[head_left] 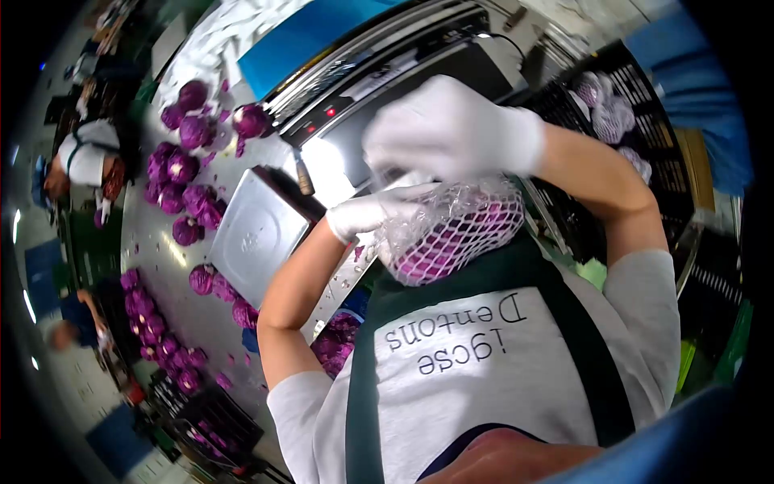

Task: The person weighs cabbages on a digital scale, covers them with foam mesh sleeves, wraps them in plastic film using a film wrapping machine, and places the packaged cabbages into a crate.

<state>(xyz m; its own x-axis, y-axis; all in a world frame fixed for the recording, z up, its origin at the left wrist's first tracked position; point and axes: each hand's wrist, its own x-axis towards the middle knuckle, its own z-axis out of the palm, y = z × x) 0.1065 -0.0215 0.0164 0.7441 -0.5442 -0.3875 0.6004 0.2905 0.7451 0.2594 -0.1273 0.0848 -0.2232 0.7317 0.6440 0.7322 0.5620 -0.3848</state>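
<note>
My left hand (375, 216), in a white glove, grips the upper side of a purple cabbage bundle (455, 238) in white foam netting, held against my green apron. Crumpled clear plastic film (435, 211) covers the top of the bundle, beside my left fingers. Just above it is my gloved right hand (451, 129), blurred, with curled fingers; what it holds, if anything, cannot be made out. Under and behind my right hand lies a dark machine (459, 81) with red indicator lights.
Purple cabbages (181, 168) lie on the metal table (165, 258) at left, near a square metal platform (262, 234). A black crate (645, 97) at right holds netted items. A brown-handled tool (303, 173) lies near the machine. Other people (90, 153) stand far left.
</note>
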